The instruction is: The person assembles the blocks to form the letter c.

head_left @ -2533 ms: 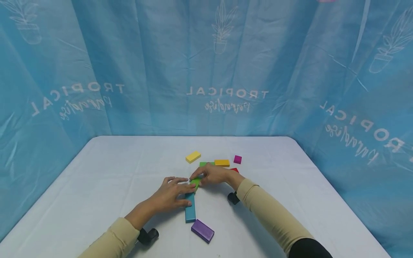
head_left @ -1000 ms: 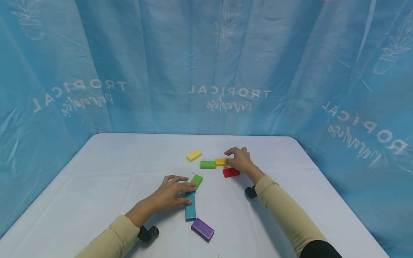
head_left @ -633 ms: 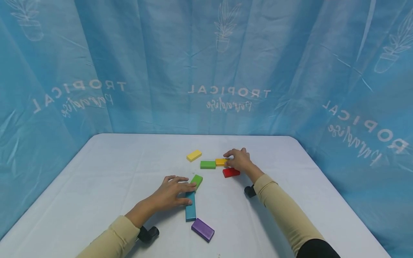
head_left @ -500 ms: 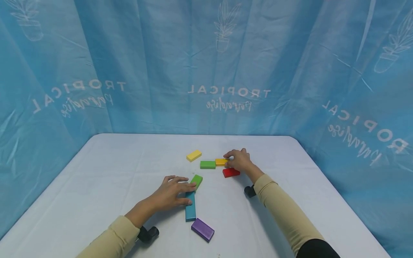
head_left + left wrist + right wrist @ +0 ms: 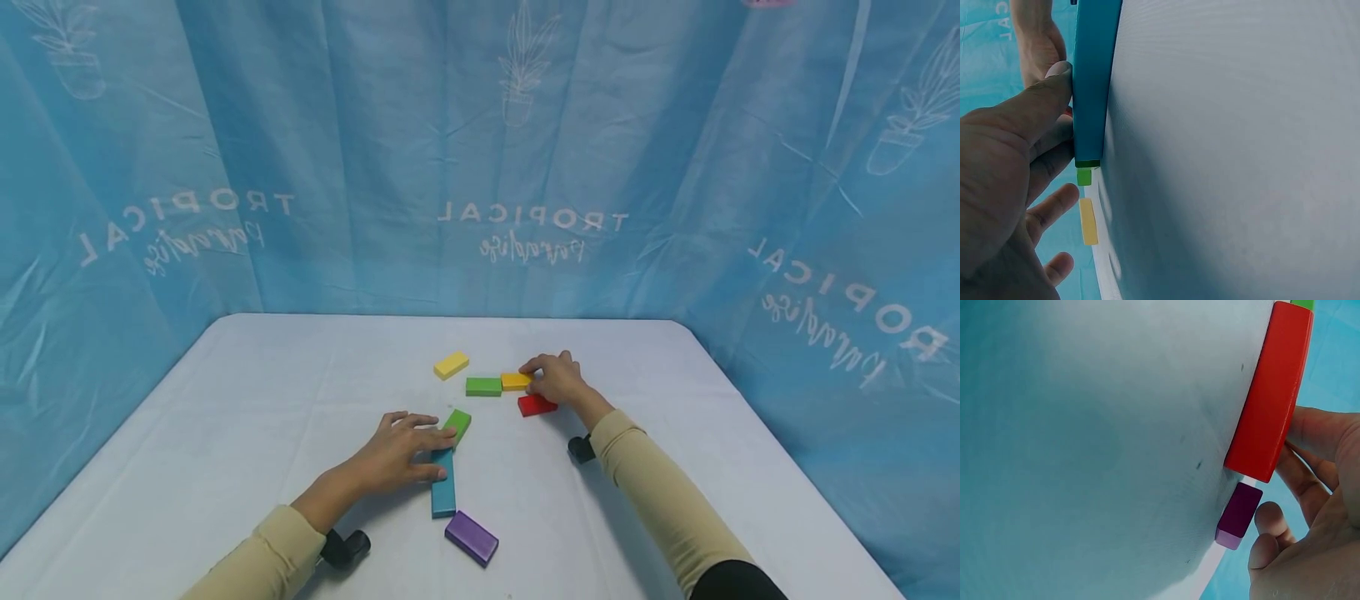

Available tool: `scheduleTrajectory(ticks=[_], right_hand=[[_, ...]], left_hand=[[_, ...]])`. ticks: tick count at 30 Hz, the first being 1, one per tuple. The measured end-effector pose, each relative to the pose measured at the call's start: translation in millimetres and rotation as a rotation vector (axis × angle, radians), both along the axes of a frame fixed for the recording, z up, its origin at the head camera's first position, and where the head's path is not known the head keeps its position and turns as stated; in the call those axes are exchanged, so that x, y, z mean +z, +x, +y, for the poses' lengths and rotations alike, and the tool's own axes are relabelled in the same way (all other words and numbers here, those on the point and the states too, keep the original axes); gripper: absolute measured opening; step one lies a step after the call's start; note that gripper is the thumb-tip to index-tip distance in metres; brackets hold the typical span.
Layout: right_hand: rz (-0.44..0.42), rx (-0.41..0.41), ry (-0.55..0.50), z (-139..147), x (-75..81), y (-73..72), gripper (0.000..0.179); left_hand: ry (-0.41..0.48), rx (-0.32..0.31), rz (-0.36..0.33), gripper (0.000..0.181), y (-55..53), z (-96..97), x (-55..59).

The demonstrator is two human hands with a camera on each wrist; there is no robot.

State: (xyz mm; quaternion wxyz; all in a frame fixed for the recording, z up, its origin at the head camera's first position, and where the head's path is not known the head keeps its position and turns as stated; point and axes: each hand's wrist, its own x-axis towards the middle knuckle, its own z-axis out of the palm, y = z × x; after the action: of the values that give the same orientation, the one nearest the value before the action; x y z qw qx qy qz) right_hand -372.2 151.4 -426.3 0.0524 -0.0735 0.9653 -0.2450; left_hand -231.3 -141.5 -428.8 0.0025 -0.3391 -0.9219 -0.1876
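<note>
Flat coloured blocks lie on a white-covered table. My left hand [image 5: 397,454] rests with fingers spread, its thumb on the long blue block [image 5: 443,497] and fingertips at the near end of a light green block [image 5: 460,421], which touches the blue block's far end. My right hand [image 5: 558,379] pinches the right end of an orange-yellow block [image 5: 514,382], index finger at the far edge and thumb at the near one. That block meets a green block [image 5: 483,387] on its left. A red block [image 5: 534,406] lies just below the right hand and hides the grip in the right wrist view.
A purple block [image 5: 472,538] lies near the blue block's near end. A pale yellow block [image 5: 451,365] sits farther back. In the right wrist view a magenta block [image 5: 1239,512] stands beyond the red one. A blue curtain [image 5: 480,150] surrounds the table [image 5: 315,358].
My right hand has left the light green block, moved back and right, and its index finger and thumb have closed on the orange-yellow block. My left hand has stayed put.
</note>
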Motion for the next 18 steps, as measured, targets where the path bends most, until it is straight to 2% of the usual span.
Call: scheduleTrajectory(ticks=[18], right_hand=[[0.009,0.001,-0.049,1.2,3.8,5.1,0.032]], left_hand=[[0.002,0.003,-0.007,0.055,-0.3,0.1,-0.3]])
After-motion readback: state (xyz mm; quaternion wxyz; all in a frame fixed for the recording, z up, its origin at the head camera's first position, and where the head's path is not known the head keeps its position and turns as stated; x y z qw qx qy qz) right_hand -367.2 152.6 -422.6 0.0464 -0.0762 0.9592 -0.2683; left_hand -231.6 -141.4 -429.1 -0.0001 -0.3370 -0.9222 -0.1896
